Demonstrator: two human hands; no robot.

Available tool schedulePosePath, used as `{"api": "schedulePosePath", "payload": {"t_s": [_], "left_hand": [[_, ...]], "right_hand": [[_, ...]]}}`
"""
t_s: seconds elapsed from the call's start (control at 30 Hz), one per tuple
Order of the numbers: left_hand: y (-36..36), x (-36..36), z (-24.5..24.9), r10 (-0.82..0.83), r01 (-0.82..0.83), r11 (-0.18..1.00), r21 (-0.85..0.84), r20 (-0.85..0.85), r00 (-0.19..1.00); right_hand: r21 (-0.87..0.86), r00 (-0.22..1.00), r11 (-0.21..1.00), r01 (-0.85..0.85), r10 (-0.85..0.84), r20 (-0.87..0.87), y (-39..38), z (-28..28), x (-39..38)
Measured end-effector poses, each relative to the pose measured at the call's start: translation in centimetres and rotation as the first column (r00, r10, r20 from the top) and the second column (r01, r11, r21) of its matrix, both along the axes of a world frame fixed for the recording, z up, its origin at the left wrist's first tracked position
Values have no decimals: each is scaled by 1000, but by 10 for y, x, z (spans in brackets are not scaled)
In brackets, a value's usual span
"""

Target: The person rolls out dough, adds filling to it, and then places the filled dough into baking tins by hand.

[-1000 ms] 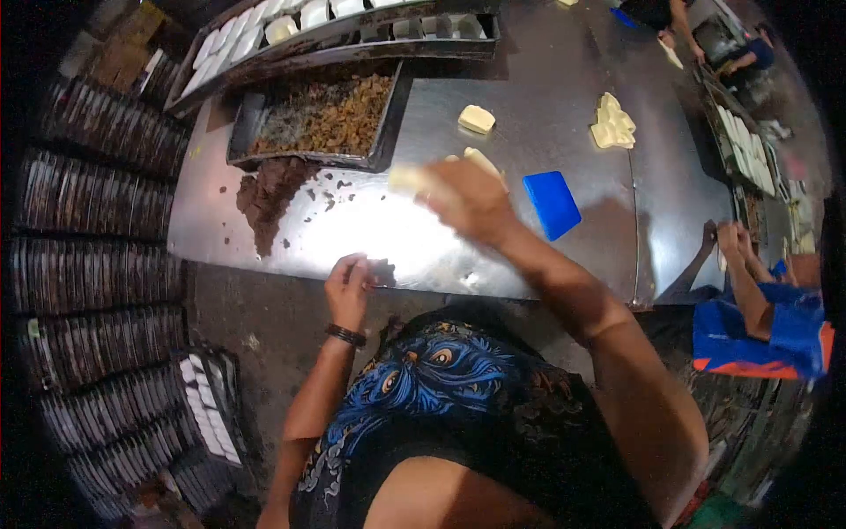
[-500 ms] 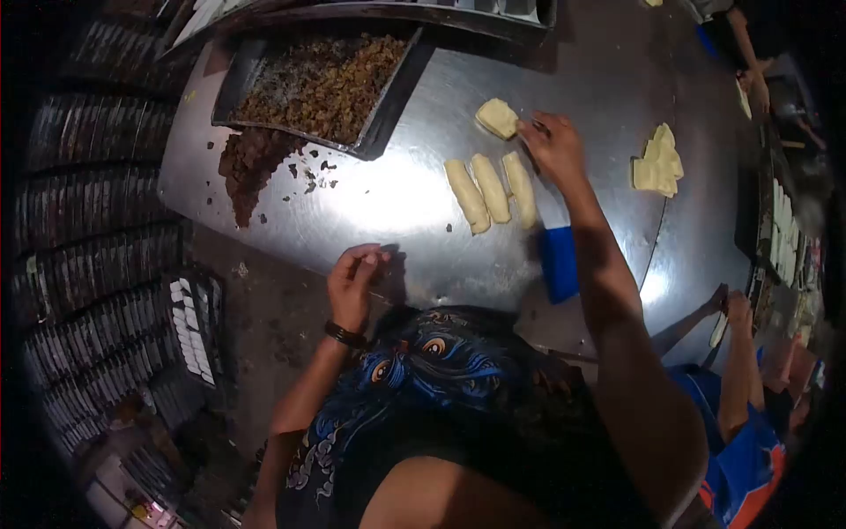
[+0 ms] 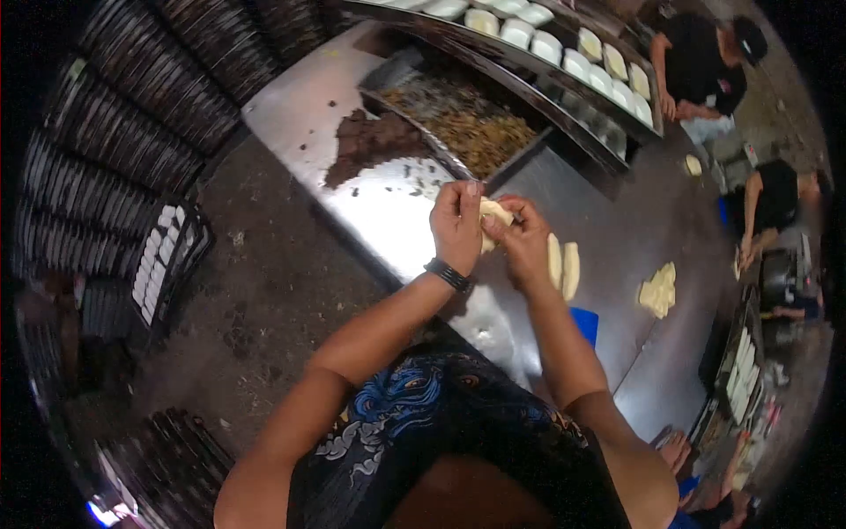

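Note:
A piece of pale dough [image 3: 496, 212] is held up between my two hands, over the metal table just in front of the filling tray. My left hand [image 3: 456, 231] grips it from the left, fingers curled, a dark bracelet on the wrist. On the other side, my right hand [image 3: 523, 245] pinches the same dough with thumb and fingers. Pale dough rolls [image 3: 571, 271] lie beside my right hand, partly covered by it. Near my right forearm rests a blue scraper [image 3: 584, 324]. Farther right is a pile of flat dough pieces [image 3: 658, 291].
A metal tray [image 3: 441, 152] of brown crumbly filling stands ahead, with a dark brown heap [image 3: 374, 148] spilled beside it. Behind is a long rack of white-filled moulds [image 3: 577, 66]. Co-workers [image 3: 701, 66] stand at right. Stacked dark trays [image 3: 97, 185] line the left.
My view has turned. My right hand has left the stacked dough, and my left hand has come up from the table's edge. Both now hold one dough piece together.

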State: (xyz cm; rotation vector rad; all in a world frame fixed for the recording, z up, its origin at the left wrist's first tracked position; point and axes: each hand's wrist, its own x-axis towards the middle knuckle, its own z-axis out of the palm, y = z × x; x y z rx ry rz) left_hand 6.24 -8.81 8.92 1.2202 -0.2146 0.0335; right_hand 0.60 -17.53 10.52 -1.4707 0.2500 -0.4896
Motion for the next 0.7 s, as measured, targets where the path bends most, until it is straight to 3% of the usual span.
{"api": "schedulePosePath", "payload": {"t_s": [0.03,0.07,0.13,0.17,0.23,0.3,0.33,0.37,0.4,0.43,0.47,0.5,0.53,0.6,0.63,0.67,0.7], "left_hand": [[16,3,6,11,-12,1000,-26,-30,999],[33,7,11,17,-20,999,-50,-60,998],[68,12,23,42,-41,999,-11,69,997],[88,13,25,47,-49,999,13,127,991],[139,17,27,8,-29,992,125,161,987],[187,21,22,51,-79,970,228,124,991],[209,27,15,87,-111,951,288,93,992],[231,28,8,105,-101,919,381,11,994],[246,35,-3,164,-162,888,430,33,986],[260,35,-11,233,-143,882,449,-152,961],[272,39,-17,283,-113,881,460,-319,905],[290,45,-36,200,-18,936,352,-490,848],[299,44,-44,63,32,991,133,-650,758],[293,44,-79,-162,119,986,-114,-808,566],[278,42,-64,-430,201,902,-383,-741,517],[261,44,-50,-657,244,744,-622,-613,438],[262,63,-91,-864,465,493,-735,-353,358]], "right_hand": [[213,998,976,-48,55,-29,27,4,3],[139,1000,990,3,-5,12,49,2,12],[13,986,991,134,-135,100,93,-4,26],[-99,977,976,196,-187,98,111,-3,32],[-146,978,968,204,-195,70,137,-2,36],[-16,994,994,109,-109,-2,160,11,33],[143,998,990,15,-7,-55,168,24,30],[116,982,993,-22,43,-184,171,13,33],[98,944,994,-53,82,-320,180,5,33],[4,862,983,-182,161,-480,193,-1,29],[134,799,954,-269,299,-521,202,-2,19],[256,716,904,-343,428,-552,215,4,10],[207,642,868,-452,477,-600,213,6,8],[99,516,836,-539,421,-746,194,13,27],[-171,634,793,-585,316,-706,170,10,41],[-266,672,850,-454,131,-729,177,98,43],[-546,956,807,-225,75,-283,148,103,39]]}}
